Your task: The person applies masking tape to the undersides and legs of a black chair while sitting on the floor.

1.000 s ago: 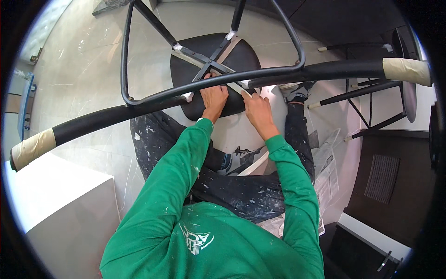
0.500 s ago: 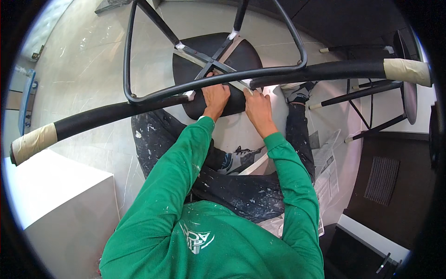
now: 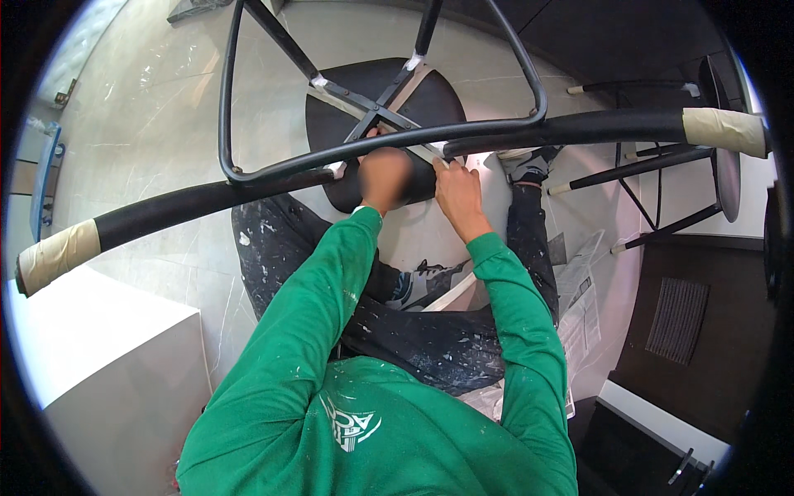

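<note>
An upturned black stool (image 3: pixel 453 87) rests with its seat on the floor and its legs splayed toward me. Pale masking tape (image 3: pixel 347 101) runs along the crossed metal bracket (image 3: pixel 379 112) under the seat. My left hand (image 3: pixel 385 180), blurred over its back, is closed at the middle of the bracket, partly behind the curved footrest bar (image 3: pixel 389 142); what its fingers hold is hidden. At the bracket's near right end, my right hand (image 3: pixel 460 192) pinches the tape beside a leg's base. Beige tape wraps the tips of the near legs (image 3: pixel 59 258).
More black stools (image 3: pixel 674 161) with taped leg tips lie on their sides at the right. A white box-like block (image 3: pixel 124 347) stands at the lower left. Newspaper sheets (image 3: pixel 583 306) lie by my right leg. My paint-spotted legs (image 3: pixel 430 347) are folded around the seat.
Both hands stay at nearly the same places on the bracket, with the right hand shifted only very slightly. The stool has hardly moved.
</note>
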Motion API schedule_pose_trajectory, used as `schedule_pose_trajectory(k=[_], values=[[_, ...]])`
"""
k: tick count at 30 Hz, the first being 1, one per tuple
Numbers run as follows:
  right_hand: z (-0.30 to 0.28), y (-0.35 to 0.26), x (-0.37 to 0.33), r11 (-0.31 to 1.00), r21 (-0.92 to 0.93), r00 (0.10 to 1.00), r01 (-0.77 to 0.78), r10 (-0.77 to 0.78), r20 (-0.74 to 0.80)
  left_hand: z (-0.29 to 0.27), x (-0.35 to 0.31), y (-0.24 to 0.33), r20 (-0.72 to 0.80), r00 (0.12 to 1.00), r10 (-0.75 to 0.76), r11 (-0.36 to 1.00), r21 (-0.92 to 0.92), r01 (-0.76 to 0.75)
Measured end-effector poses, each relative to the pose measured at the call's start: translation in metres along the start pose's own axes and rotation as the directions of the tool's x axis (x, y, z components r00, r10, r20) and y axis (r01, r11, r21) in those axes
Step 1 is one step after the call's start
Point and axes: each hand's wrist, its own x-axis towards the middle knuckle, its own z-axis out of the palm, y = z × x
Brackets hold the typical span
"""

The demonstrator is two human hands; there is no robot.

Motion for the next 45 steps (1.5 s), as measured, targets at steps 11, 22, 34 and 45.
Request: schedule_pose_trajectory(k=[11,22,34,45], values=[[-0.001,-0.003,-0.002,0.999,0.014,0.999,-0.044,0.043,0.03,-0.002,0.001,0.004,-0.033,0.998,-0.062,0.998,0.029,0.063],[-0.001,-0.004,-0.002,0.998,0.034,0.997,-0.059,0.058,0.044,-0.002,-0.025,-0.014,-0.049,0.961,0.272,0.958,-0.077,-0.275],[-0.002,-0.007,-0.002,0.991,0.112,0.997,-0.073,0.071,0.022,-0.003,-0.027,-0.019,0.036,0.937,0.347,0.938,0.007,-0.347],[-0.005,-0.009,0.004,0.996,0.029,0.994,-0.087,0.085,0.065,-0.004,-0.023,-0.016,-0.034,0.925,0.378,0.926,0.011,-0.378]])
